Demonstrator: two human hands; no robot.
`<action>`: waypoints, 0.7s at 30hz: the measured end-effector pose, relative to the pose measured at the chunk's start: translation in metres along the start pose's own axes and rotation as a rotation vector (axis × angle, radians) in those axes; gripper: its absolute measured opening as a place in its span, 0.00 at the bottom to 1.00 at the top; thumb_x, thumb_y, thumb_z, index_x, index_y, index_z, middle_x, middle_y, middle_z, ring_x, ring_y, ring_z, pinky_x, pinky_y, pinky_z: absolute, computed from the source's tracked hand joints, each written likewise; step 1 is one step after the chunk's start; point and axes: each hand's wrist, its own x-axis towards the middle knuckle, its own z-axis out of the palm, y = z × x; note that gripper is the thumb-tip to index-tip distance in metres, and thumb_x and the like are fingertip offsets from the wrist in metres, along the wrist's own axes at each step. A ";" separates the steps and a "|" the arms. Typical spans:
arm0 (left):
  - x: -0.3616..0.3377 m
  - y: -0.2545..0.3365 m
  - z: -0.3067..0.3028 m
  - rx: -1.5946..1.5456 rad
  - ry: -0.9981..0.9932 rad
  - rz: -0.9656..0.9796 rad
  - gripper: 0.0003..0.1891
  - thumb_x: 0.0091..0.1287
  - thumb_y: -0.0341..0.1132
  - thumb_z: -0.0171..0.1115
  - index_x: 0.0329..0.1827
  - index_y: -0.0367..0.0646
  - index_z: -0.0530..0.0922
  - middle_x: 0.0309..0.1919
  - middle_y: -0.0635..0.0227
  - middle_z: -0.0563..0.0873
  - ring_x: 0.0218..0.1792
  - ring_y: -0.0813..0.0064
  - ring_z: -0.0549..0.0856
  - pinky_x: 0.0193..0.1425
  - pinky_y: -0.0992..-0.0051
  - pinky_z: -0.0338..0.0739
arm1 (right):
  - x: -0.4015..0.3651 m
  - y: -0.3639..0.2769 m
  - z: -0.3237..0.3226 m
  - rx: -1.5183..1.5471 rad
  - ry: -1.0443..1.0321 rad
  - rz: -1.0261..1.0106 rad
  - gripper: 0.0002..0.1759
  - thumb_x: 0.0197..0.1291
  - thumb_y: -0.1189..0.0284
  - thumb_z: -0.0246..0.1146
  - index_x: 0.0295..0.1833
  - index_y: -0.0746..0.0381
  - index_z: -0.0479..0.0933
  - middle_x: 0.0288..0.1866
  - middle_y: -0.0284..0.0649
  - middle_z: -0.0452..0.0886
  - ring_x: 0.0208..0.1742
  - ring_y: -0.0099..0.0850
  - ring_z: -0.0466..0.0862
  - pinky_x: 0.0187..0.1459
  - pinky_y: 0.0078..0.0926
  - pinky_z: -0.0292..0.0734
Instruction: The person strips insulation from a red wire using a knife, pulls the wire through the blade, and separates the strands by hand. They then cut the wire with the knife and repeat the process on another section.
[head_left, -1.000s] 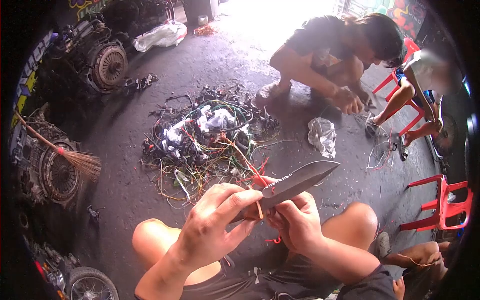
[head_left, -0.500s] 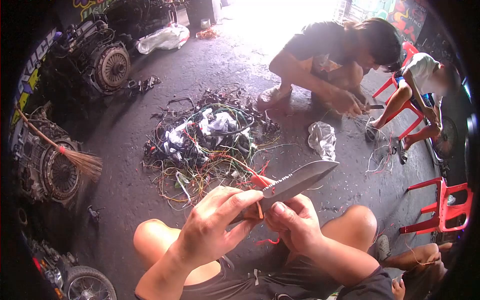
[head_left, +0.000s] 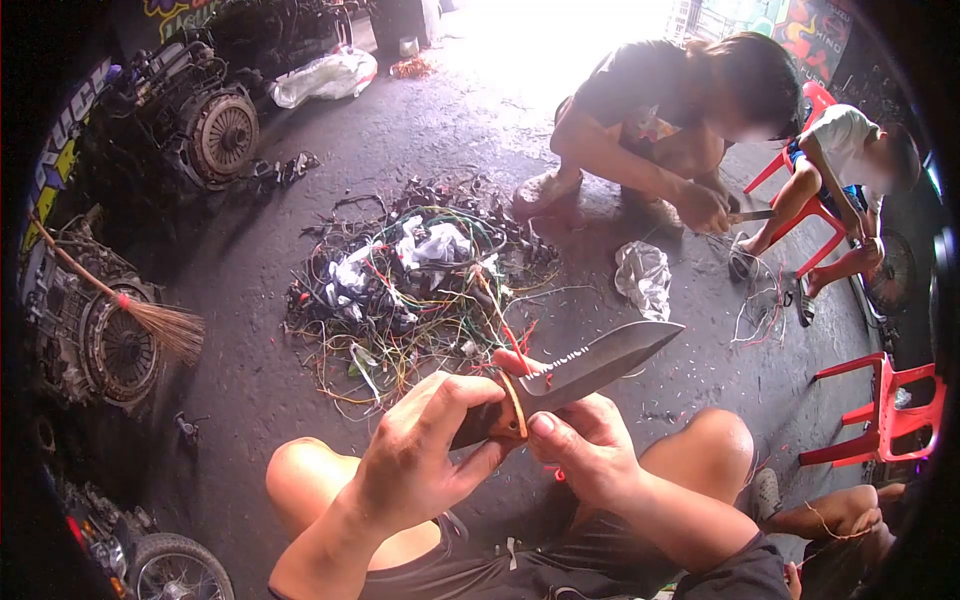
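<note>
A knife (head_left: 605,365) with a dark, partly serrated blade points up and to the right in front of my knees. My left hand (head_left: 425,430) is wrapped round its handle, by the orange-brown guard. Against the blade near the guard lies a red wire (head_left: 513,343), which runs up toward the wire pile. Just below the blade, my right hand (head_left: 590,445) is closed with its thumb and fingers pinched beside the guard; a bit of red shows under it. What exactly its fingertips grip is partly hidden.
A tangled pile of wires (head_left: 400,290) with white plastic lies ahead. A crouching person (head_left: 650,130) holds another knife beyond a crumpled white bag (head_left: 643,280). Another person sits at right. Red chair (head_left: 885,410), engine parts (head_left: 120,340) and a broom (head_left: 150,320) stand at the sides.
My left hand and the knife have shifted slightly, showing more of the guard. The red wire now looks straighter toward the pile. The crouching person's hands and knife have moved slightly.
</note>
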 end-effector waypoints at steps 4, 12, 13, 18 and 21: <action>0.001 -0.001 -0.001 0.000 -0.012 0.015 0.27 0.50 0.22 0.74 0.55 0.43 0.75 0.39 0.63 0.84 0.38 0.59 0.86 0.42 0.64 0.80 | 0.001 0.000 0.000 -0.026 -0.004 -0.022 0.29 0.74 0.74 0.57 0.77 0.67 0.60 0.81 0.43 0.59 0.77 0.30 0.63 0.76 0.37 0.58; 0.001 -0.004 0.001 0.049 0.021 0.067 0.27 0.48 0.22 0.76 0.53 0.43 0.79 0.40 0.62 0.87 0.40 0.62 0.88 0.48 0.66 0.81 | 0.003 0.006 0.002 -0.049 0.068 -0.150 0.25 0.71 0.69 0.62 0.69 0.68 0.70 0.81 0.51 0.58 0.71 0.32 0.71 0.65 0.32 0.69; 0.001 -0.004 0.002 0.052 0.018 0.068 0.27 0.48 0.22 0.76 0.53 0.43 0.80 0.41 0.62 0.88 0.40 0.62 0.87 0.48 0.66 0.81 | 0.003 0.007 0.002 -0.043 0.070 -0.161 0.24 0.71 0.69 0.62 0.69 0.68 0.71 0.81 0.52 0.58 0.72 0.34 0.70 0.68 0.35 0.67; 0.002 -0.002 0.000 0.057 -0.011 0.098 0.28 0.46 0.22 0.75 0.54 0.44 0.83 0.41 0.61 0.88 0.41 0.61 0.87 0.48 0.65 0.81 | 0.002 0.009 -0.001 -0.062 0.044 -0.176 0.23 0.71 0.69 0.62 0.67 0.68 0.73 0.80 0.54 0.59 0.75 0.38 0.68 0.73 0.41 0.62; 0.003 -0.001 -0.001 0.033 -0.024 0.076 0.28 0.45 0.21 0.75 0.54 0.44 0.83 0.42 0.60 0.87 0.41 0.61 0.87 0.47 0.65 0.81 | 0.001 0.010 -0.005 -0.138 0.054 -0.191 0.23 0.71 0.68 0.63 0.66 0.69 0.74 0.78 0.53 0.63 0.70 0.35 0.72 0.69 0.37 0.66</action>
